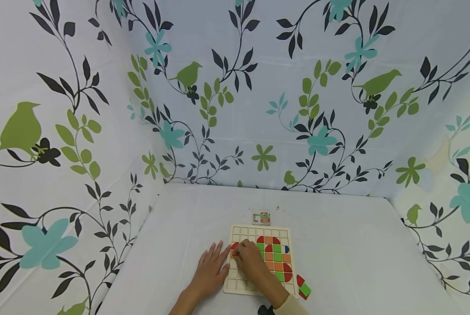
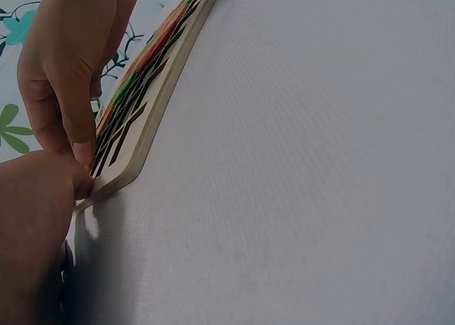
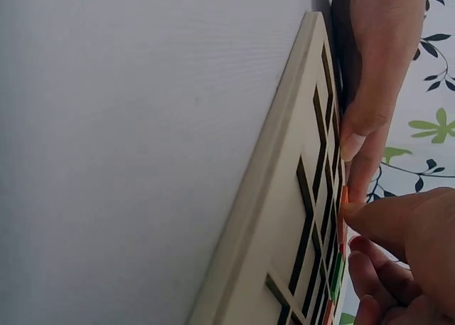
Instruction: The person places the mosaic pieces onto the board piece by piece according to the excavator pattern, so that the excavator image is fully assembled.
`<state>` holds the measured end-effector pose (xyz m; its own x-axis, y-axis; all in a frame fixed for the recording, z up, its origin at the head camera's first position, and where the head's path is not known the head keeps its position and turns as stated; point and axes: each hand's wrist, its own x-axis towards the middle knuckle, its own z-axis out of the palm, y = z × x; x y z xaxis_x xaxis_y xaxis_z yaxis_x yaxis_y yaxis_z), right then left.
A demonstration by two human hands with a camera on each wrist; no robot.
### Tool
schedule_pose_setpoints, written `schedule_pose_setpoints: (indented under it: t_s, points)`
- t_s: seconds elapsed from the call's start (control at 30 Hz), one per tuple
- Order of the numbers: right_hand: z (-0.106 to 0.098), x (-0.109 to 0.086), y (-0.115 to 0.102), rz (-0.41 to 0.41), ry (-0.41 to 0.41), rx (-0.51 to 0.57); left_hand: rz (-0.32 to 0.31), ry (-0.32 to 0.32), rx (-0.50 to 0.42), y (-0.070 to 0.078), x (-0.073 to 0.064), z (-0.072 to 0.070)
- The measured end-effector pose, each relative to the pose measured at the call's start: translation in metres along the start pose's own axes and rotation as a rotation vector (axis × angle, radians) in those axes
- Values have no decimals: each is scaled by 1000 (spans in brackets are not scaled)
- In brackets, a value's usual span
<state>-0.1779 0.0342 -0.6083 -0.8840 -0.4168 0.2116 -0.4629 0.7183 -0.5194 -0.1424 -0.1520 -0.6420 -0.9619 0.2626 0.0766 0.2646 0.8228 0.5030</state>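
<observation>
A pale wooden grid board (image 1: 240,286) lies on the white-covered table, with red, orange, green and blue tiles set in its cells. My left hand (image 1: 211,271) rests flat at the board's left edge, fingers extended and fingertips by the rim. Over the left part of the grid, my right hand (image 1: 250,260) is bent downward. The right wrist view shows its thumb and fingers pinched at an orange tile (image 3: 345,195) on the board's surface. A red tile (image 1: 235,246) shows just left of the right hand, which hides several cells.
A small patterned card (image 1: 261,217) lies beyond the board's far edge. Loose red and green tiles (image 1: 305,289) sit off the board's right side. A black object (image 1: 264,310) is by the right sleeve. Printed cloth walls (image 1: 258,109) surround the table.
</observation>
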Motion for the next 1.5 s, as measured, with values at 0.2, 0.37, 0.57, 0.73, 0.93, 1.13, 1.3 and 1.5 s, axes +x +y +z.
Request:
schedule_pose_setpoints:
  t_s: [0.2, 0.37, 0.57, 0.73, 0.93, 1.13, 1.3, 1.5]
  points:
    - [-6, -10, 4, -9, -1, 6, -7, -1, 5, 0, 0, 0]
    - [-23, -31, 15, 70, -6, 84, -14, -4, -9, 1, 2, 2]
    - [-63, -62, 30, 216, 21, 141, -29, -11, -14, 1, 3, 2]
    - [-93, -86, 51, 393, 29, 116, -19, -5, -12, 0, 3, 0]
    - [-109, -113, 79, 592, -22, 73, -19, -6, -23, 3, 2, -1]
    - [-106, -135, 96, 653, -88, 82, -30, -14, -27, 5, 1, -3]
    - [-102, -141, 99, 632, -81, 117, -30, -13, -22, 4, 2, -1]
    - [-105, -142, 106, 621, -30, 57, -20, -1, -17, 1, 1, 2]
